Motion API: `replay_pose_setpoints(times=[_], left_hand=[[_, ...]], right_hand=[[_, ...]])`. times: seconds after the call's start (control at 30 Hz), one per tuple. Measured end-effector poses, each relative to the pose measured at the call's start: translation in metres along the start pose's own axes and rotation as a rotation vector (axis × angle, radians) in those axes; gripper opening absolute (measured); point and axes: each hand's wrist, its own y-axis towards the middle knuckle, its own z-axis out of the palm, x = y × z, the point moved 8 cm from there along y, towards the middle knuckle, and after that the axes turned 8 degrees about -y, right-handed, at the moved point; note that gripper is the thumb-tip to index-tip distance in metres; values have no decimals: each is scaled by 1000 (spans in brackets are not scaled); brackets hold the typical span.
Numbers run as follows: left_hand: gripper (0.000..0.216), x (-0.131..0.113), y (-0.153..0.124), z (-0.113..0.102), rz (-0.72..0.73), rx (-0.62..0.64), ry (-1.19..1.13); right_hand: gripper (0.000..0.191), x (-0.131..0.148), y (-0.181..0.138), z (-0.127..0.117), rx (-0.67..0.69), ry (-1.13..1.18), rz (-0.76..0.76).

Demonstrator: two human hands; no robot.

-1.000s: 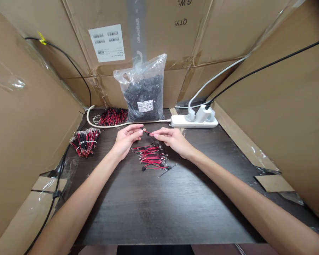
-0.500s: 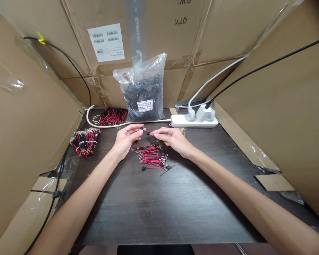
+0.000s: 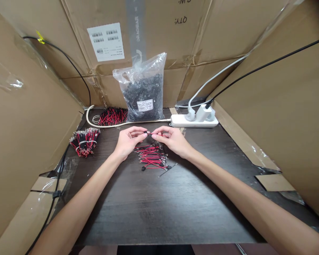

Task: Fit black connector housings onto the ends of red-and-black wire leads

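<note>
My left hand [image 3: 128, 141] pinches a small black connector housing [image 3: 145, 132] between thumb and fingertips. Facing it, my right hand [image 3: 172, 141] has its thumb and fingers closed on a thin red wire [image 3: 150, 134] that meets the housing; how far the wire sits inside is too small to tell. Just below both hands lies a loose row of short red and black wires [image 3: 152, 156] with metal ends. At its near side are a couple of pieces with black housings [image 3: 143, 168], and one dark wire [image 3: 168, 170] lies askew.
A clear bag of black parts [image 3: 143, 95] leans on the cardboard wall [image 3: 170, 81] behind. Left are a banded wire bundle [image 3: 85, 142] and a red-black wire pile [image 3: 113, 117]. A white power strip [image 3: 193, 121] with plugs stands at the back right.
My fingertips have come closer together, and the piece between them now lies nearly level instead of slanting. My left hand shifted slightly right and down.
</note>
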Motion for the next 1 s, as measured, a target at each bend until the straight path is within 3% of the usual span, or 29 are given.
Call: replay_pose_setpoints(times=[0.27, 0.57, 1.0], left_hand=[[30, 2, -1, 1, 4, 8, 36], [31, 3, 0, 0, 8, 14, 46], [37, 2, -2, 3, -12, 36, 37]], right_hand=[[24, 9, -2, -14, -156, -189, -135], [17, 11, -2, -16, -182, -258, -181], [21, 15, -5, -14, -176, -149, -174]])
